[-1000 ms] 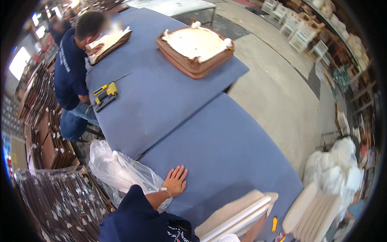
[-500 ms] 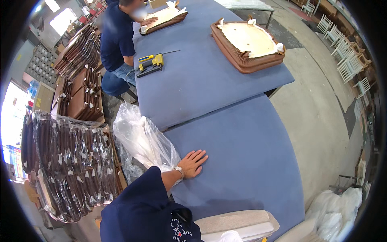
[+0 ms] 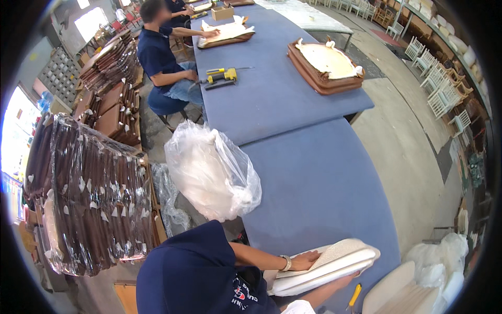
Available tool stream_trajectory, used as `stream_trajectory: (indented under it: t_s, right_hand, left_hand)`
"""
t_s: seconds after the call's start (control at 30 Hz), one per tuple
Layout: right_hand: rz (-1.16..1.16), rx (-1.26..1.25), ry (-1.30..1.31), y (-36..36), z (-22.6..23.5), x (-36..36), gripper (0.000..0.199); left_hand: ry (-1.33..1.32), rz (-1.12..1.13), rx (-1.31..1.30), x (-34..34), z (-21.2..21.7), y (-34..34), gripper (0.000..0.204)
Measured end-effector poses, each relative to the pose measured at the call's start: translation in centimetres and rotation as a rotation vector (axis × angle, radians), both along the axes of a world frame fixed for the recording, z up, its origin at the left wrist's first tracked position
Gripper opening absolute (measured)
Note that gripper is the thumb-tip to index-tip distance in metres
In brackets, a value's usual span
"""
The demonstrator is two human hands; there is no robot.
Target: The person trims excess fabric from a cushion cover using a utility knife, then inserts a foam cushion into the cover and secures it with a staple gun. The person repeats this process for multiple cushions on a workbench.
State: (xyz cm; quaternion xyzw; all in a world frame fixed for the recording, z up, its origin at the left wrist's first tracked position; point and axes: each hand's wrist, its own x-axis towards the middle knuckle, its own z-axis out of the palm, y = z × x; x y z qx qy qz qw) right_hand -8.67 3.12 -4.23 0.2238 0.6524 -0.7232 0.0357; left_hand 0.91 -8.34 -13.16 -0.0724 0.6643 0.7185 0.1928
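A small stack of pale foam seat pads (image 3: 334,269), the top one beige and speckled, lies at the near edge of the blue table. My left hand (image 3: 305,260), with a watch at the wrist, rests on the beige pad with its fingers stretched out. Along the near side of the stack, my right hand (image 3: 345,281) grips the lower edge; most of its fingers are hidden by the foam. Close to that hand lies a yellow utility knife (image 3: 355,296). A clear plastic bag (image 3: 212,172) of white material bulges over the table's left edge.
Wrapped brown cushions (image 3: 99,193) are stacked at the left. Farther up the blue table (image 3: 314,178) lie a yellow staple gun (image 3: 222,77) and a stack of brown cushions (image 3: 327,65). A seated co-worker (image 3: 167,57) handles another cushion. Pale panels (image 3: 400,290) stand at the lower right.
My left hand has left the bare tabletop and come down onto the foam pads. My right hand has come into view at the stack, which has shifted up and right and now tilts.
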Motion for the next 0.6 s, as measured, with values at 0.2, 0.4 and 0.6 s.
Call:
stream_trajectory:
  t_s: [0.2, 0.4, 0.6]
  right_hand:
    - [-0.099, 0.02, -0.044, 4.0, -2.7, 4.0, 0.043]
    - [-0.164, 0.466, -0.115, 3.9, -7.0, 8.5, 0.038]
    - [-0.494, 0.05, 0.097, 1.4, -2.1, 7.3, 0.048]
  left_hand:
    - [-0.052, -0.229, -0.066, 4.0, 5.5, -0.3, 0.075]
    - [-0.067, -0.159, -0.065, 7.3, 1.4, -0.8, 0.069]
    - [0.094, -0.188, 0.014, 6.2, 7.3, -0.9, 0.069]
